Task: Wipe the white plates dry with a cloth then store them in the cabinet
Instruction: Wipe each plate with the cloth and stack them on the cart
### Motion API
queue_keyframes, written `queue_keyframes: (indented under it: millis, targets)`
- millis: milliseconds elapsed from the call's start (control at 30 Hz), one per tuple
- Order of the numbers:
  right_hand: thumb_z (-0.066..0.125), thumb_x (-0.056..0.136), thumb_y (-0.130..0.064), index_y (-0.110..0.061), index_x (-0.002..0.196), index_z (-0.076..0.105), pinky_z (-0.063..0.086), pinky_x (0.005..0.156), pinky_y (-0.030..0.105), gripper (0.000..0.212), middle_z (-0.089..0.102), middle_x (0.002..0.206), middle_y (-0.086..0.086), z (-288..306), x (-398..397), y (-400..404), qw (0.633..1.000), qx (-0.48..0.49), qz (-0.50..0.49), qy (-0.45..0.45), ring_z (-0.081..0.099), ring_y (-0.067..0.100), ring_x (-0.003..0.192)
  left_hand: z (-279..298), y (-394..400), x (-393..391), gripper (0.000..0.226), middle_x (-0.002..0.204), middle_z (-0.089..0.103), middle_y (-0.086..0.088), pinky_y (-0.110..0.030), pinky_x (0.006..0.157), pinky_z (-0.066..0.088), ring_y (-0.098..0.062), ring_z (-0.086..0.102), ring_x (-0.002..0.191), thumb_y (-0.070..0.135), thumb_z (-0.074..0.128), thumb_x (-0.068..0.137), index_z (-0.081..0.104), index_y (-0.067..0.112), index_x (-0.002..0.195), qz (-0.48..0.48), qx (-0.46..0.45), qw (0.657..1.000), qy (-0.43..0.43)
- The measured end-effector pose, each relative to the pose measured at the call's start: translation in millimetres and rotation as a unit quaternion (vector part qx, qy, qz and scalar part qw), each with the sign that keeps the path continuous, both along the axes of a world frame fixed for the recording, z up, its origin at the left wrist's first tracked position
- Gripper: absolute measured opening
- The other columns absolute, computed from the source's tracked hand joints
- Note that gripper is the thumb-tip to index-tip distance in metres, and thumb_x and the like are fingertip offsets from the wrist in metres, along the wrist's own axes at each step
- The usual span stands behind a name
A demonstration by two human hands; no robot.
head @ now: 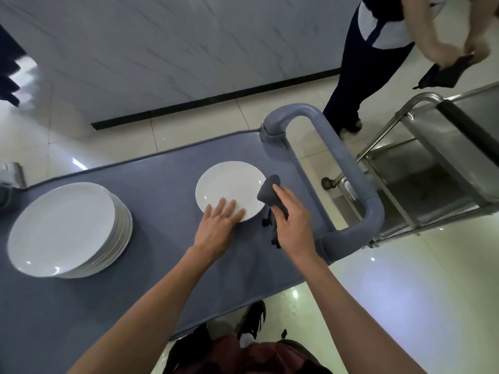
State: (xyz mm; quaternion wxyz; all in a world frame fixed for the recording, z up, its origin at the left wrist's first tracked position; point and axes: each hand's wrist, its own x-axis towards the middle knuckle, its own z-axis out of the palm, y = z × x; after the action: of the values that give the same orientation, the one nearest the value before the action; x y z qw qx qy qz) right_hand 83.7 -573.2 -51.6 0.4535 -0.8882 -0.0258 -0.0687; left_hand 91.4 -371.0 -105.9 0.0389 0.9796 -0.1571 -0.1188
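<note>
A single white plate [229, 184] lies flat on the grey-blue cart top [162, 238], near its handle end. My left hand [217, 225] presses on the plate's near rim with straight fingers. My right hand [291, 217] grips a dark grey cloth [268, 193] that touches the plate's right edge; part of the cloth hangs below my palm. A stack of several white plates [67, 228] stands at the left of the cart.
The cart's thick grey handle [348, 168] loops at the right end. A steel trolley [432, 168] stands just beyond it. Another person [378, 36] stands at the top right, holding a dark cloth [445, 74]. Tiled floor and a white wall lie behind.
</note>
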Motion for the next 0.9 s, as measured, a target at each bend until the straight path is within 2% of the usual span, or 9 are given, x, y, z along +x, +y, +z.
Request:
queue_keyframes:
  millis: [200,367,433,533,600,667,733,833,900]
  targets:
    - [0.058,0.1,-0.01,-0.017,0.145,0.051,0.038,0.107,0.016,0.046,0.054,0.142,-0.006,-3.7,2.3,-2.9,1.0,-0.003,0.025,0.013,0.048,0.002,0.127,-6.4,-5.4,-2.3,0.06,0.164,0.024,-0.005,-0.051,0.12,0.015,-0.033,0.013,0.153,0.011,0.046,0.099,0.033,0.028,0.154,0.015,-0.018,1.0,0.009]
    - [0.058,0.1,-0.01,-0.019,0.144,0.052,0.037,0.107,0.013,0.045,0.05,0.14,-0.016,-6.3,3.6,-4.6,0.999,0.004,0.034,0.022,0.046,-0.003,0.127,-10.8,-5.2,-5.3,0.056,0.163,0.027,-0.005,-0.051,0.118,0.021,-0.034,0.016,0.152,0.013,0.048,0.098,0.038,0.024,0.152,0.02,-0.024,0.999,0.041]
    - [0.058,0.1,-0.01,-0.018,0.143,0.052,0.037,0.107,0.014,0.045,0.051,0.142,-0.012,-6.5,3.4,-4.4,0.999,0.005,0.035,0.021,0.046,-0.002,0.128,-14.6,-1.0,-8.1,0.049,0.152,0.043,-0.006,-0.049,0.111,0.033,-0.035,0.032,0.144,0.014,0.051,0.094,0.049,0.02,0.143,0.018,-0.039,0.999,0.018]
    - [0.058,0.099,-0.008,-0.018,0.143,0.053,0.033,0.105,0.007,0.045,0.051,0.14,-0.014,-3.5,1.6,-2.2,0.999,0.014,0.033,0.023,0.045,-0.005,0.127,-11.7,3.8,-14.5,0.024,0.11,0.067,-0.002,-0.042,0.083,0.05,-0.03,0.058,0.107,0.015,0.051,0.092,0.067,0.015,0.11,0.045,-0.077,0.995,-0.032]
    - [0.058,0.099,-0.008,-0.017,0.143,0.053,0.031,0.105,0.004,0.045,0.05,0.141,-0.015,-0.5,1.4,2.5,0.999,0.019,0.031,0.02,0.045,-0.004,0.128,2.4,7.0,-17.1,0.015,0.083,0.067,-0.003,-0.04,0.064,0.051,-0.03,0.06,0.084,0.012,0.052,0.089,0.066,0.013,0.083,0.07,-0.071,0.994,-0.035]
    - [0.059,0.099,-0.008,-0.017,0.143,0.053,0.031,0.106,0.005,0.045,0.051,0.143,-0.011,2.7,1.1,10.4,0.999,0.025,0.034,0.02,0.045,-0.001,0.13,15.0,12.7,-18.7,0.019,0.07,0.059,-0.005,-0.039,0.053,0.048,-0.031,0.054,0.07,0.008,0.054,0.087,0.057,0.009,0.068,0.082,-0.063,0.994,-0.048]
    - [0.059,0.099,-0.007,-0.017,0.143,0.054,0.031,0.106,0.005,0.045,0.052,0.144,-0.01,6.5,0.8,21.2,0.999,0.031,0.04,0.02,0.045,-0.002,0.13,22.8,22.6,-19.9,0.024,0.068,0.058,-0.005,-0.04,0.054,0.049,-0.029,0.053,0.067,0.012,0.053,0.09,0.058,0.009,0.067,0.095,-0.074,0.991,-0.063]
    - [0.059,0.098,-0.006,-0.015,0.142,0.056,0.036,0.111,0.017,0.045,0.053,0.144,-0.007,9.8,0.2,40.5,0.999,0.027,0.047,0.006,0.049,0.007,0.132,31.5,40.6,-23.9,0.023,0.07,0.06,-0.002,-0.041,0.058,0.049,-0.029,0.055,0.069,0.017,0.054,0.092,0.062,0.011,0.071,0.114,-0.104,0.984,-0.087]
    - [0.06,0.097,-0.005,-0.014,0.141,0.056,0.034,0.111,0.014,0.045,0.053,0.142,-0.01,12.7,-0.8,54.8,0.998,0.03,0.056,0.001,0.048,0.006,0.131,38.3,54.5,-28.5,0.022,0.072,0.061,-0.001,-0.039,0.06,0.048,-0.029,0.056,0.072,0.019,0.055,0.093,0.064,0.013,0.075,0.122,-0.123,0.979,-0.11]
